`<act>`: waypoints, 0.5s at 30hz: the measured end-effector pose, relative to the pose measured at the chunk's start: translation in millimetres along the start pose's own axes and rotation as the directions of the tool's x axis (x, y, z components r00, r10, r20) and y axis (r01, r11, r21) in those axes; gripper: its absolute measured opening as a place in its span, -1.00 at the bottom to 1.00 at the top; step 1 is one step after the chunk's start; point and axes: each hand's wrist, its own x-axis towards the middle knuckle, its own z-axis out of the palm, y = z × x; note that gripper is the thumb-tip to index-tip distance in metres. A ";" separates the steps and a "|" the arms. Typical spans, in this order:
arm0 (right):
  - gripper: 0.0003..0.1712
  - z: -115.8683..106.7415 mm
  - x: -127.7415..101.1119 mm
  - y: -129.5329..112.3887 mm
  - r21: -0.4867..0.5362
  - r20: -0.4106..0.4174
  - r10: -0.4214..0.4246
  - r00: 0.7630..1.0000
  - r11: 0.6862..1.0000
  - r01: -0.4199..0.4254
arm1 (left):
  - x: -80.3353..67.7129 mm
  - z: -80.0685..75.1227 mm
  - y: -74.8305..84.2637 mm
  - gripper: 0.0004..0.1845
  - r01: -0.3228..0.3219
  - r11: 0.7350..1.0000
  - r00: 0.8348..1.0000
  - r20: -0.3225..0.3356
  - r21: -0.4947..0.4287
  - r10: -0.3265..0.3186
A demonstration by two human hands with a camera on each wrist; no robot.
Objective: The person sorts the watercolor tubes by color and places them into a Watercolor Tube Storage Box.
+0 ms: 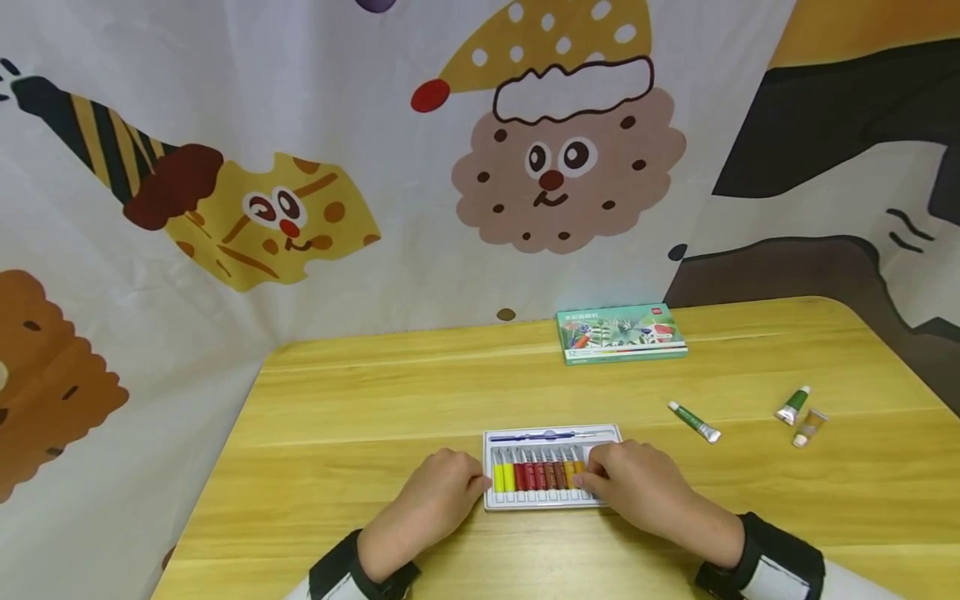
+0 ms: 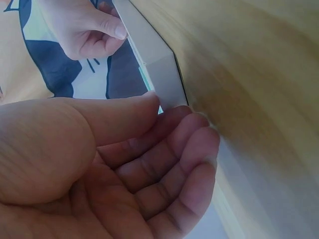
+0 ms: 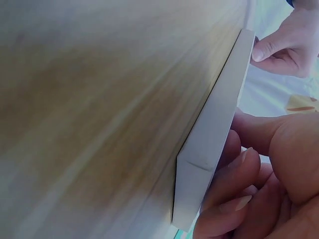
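A white plastic tray [image 1: 551, 504] lies on the table, holding a row of paint tubes [image 1: 540, 477] running from yellow through red and brown to ochre. A thin blue paintbrush [image 1: 543, 436] lies in the slot along its far side. At the tray's left end, my left hand [image 1: 448, 492] holds the edge between thumb and curled fingers. My right hand [image 1: 637, 483] reaches over the right end, thumb and fingers bent at the last ochre tube [image 1: 579, 469] and seeming to pinch it. The hand itself covers the right part of the tray; its fingertips are partly hidden.
A green paint box [image 1: 622, 335] lies at the back of the table against the printed cloth [image 1: 420, 283]. To the right lie a green tube [image 1: 694, 422], another green tube [image 1: 793, 406] and an ochre tube [image 1: 809, 427]. Bare wood [image 1: 360, 400] shows left of the tray.
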 end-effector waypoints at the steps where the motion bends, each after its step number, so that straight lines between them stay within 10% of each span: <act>1: -0.56 0.1 -0.4 0.3 0.001 -0.002 -0.007 1.000 1.000 0.007 | -0.1 -0.1 0.2 -0.71 0.002 1.000 1.000 0.003 -0.001 -0.002; 15: -0.83 -19.8 -12.1 7.7 0.012 -0.216 -0.100 0.971 0.994 0.105 | 1.6 -2.8 1.2 -0.76 0.029 1.000 0.999 0.041 0.004 -0.029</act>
